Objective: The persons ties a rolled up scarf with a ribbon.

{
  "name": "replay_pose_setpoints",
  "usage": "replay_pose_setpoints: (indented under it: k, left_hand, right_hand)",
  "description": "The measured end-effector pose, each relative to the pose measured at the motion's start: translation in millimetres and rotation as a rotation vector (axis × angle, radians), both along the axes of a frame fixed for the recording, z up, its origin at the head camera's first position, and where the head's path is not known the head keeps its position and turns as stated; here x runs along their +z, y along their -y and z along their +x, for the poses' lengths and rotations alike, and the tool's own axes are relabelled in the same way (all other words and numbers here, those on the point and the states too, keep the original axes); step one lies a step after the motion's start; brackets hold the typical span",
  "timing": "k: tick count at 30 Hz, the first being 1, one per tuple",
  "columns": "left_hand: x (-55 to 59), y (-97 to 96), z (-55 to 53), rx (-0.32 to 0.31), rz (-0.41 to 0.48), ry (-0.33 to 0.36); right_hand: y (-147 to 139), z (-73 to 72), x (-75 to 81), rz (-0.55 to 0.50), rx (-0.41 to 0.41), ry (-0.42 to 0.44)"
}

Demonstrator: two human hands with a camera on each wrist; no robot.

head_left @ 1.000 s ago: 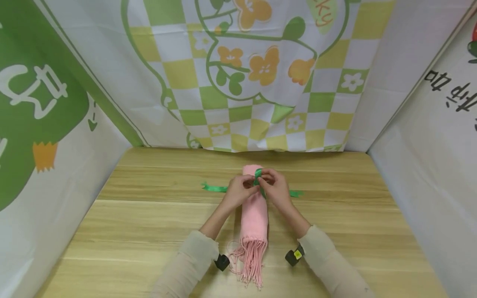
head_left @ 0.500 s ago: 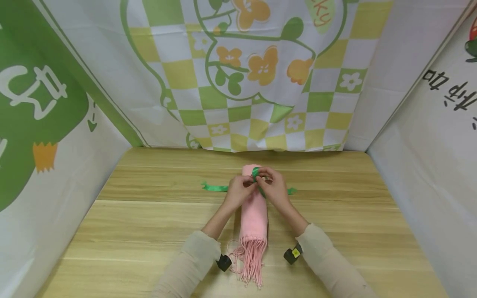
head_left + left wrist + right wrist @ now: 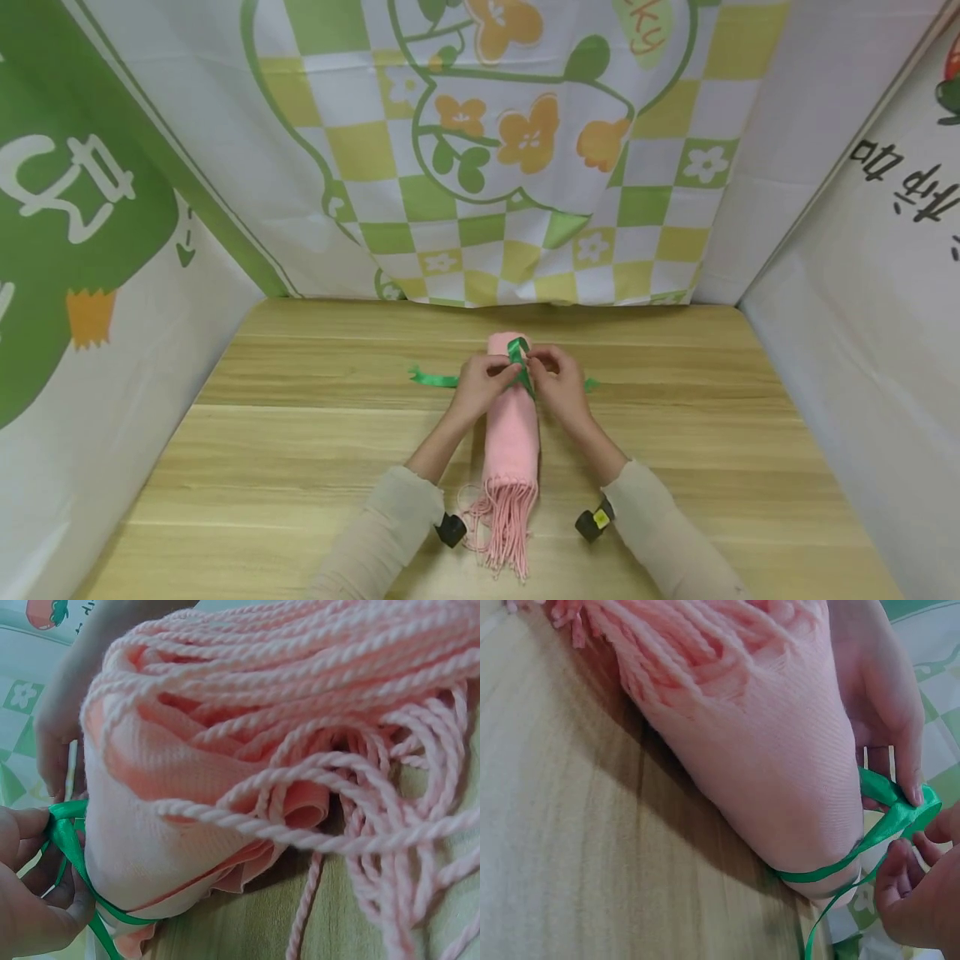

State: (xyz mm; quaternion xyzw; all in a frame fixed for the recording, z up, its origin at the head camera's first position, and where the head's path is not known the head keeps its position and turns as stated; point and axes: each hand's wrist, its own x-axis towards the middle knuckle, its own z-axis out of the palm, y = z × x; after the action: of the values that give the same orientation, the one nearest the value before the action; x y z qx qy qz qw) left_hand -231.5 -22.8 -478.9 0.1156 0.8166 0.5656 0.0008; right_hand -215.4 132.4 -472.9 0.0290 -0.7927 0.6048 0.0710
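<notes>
A pink fringed scarf (image 3: 512, 437), rolled into a long bundle, lies lengthwise on the table. Around its upper part passes a green satin ribbon (image 3: 817, 874), looped and crossed on top. My left hand (image 3: 478, 387) pinches the ribbon where it crosses, the thumb pressing on it in the right wrist view. Close beside it, my right hand (image 3: 561, 387) has curled fingers at the ribbon's loop, thumb and forefinger tips at its lower edge; their exact hold is partly hidden. Twisted tassels (image 3: 300, 675) fill much of the left wrist view.
The wooden table (image 3: 300, 467) extends to both sides. One ribbon end (image 3: 433, 379) lies left of the scarf, and the other tip (image 3: 592, 384) shows at the right. A patterned cloth (image 3: 495, 225) hangs behind, with printed panels at both sides.
My right fingertips have moved slightly down and right from the top of the loop, which now shows more fully. The right ribbon tail has drawn in closer. My left hand stays almost still.
</notes>
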Motion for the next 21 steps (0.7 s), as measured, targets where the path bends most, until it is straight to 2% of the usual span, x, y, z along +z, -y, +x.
replay_pose_setpoints:
  k: [2,5,8,16,21]
  left_hand:
    - [0.5,0.4,0.5,0.000,0.003,-0.001]
    - [1.3,1.0,1.2,-0.008,0.002,-0.008]
    - [0.2,1.3,0.5,-0.010,-0.005,-0.013]
    - [-2.8,2.6,-1.9,-0.014,0.009,-0.005]
    - [-3.3,2.7,-2.5,0.002,0.012,0.001]
  right_hand:
    - [-3,-4.0,-10.9,0.000,-0.014,0.055]
    - [-4,-2.2,-12.1,0.001,-0.001,0.123]
    - [-5,-1.9,-14.2,0.005,0.023,0.151]
    - [-5,-1.9,-17.9,0.019,0.121,0.122]
    - [-5,-0.5,-15.7,0.052,0.154,0.094]
